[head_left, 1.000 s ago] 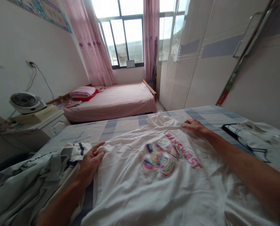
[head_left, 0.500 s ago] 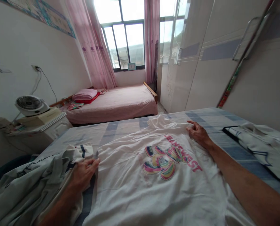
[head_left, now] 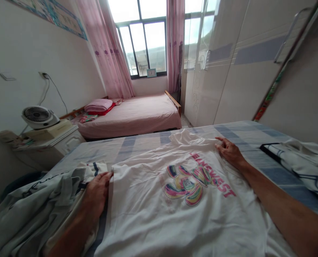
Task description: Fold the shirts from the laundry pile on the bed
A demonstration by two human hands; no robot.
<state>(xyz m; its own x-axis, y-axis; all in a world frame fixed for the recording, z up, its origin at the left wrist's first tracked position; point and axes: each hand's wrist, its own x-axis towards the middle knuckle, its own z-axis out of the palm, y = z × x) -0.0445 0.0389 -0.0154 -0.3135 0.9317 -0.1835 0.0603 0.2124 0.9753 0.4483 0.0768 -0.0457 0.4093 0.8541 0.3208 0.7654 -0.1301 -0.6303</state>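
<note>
A white T-shirt (head_left: pixel 148 214) lies spread out in front of me, with a colourful flower print and pink lettering on its chest. At its left edge, my left hand (head_left: pixel 98 185) pinches the cloth between thumb and fingers. My right hand (head_left: pixel 230 151) is closed on the shirt near the neck and shoulder at the far right side; the fingertips partly hide the cloth there. Beside my left forearm is a loose heap of pale grey-white clothing (head_left: pixel 52 200) with dark trim. The lower end of the T-shirt runs out of view.
Beneath the clothes is a blue-and-white checked bed sheet (head_left: pixel 137 144). A folded white garment (head_left: pixel 300 160) with dark lines lies at the right. Behind stand a pink-covered bed (head_left: pixel 140 114), a fan (head_left: pixel 38 117) on a cabinet (head_left: pixel 68 142), and a tall wardrobe (head_left: pixel 228 82).
The view has shifted a little, so most things sit slightly further right. Both hands keep their hold on the T-shirt, which lies nearly the same as before.
</note>
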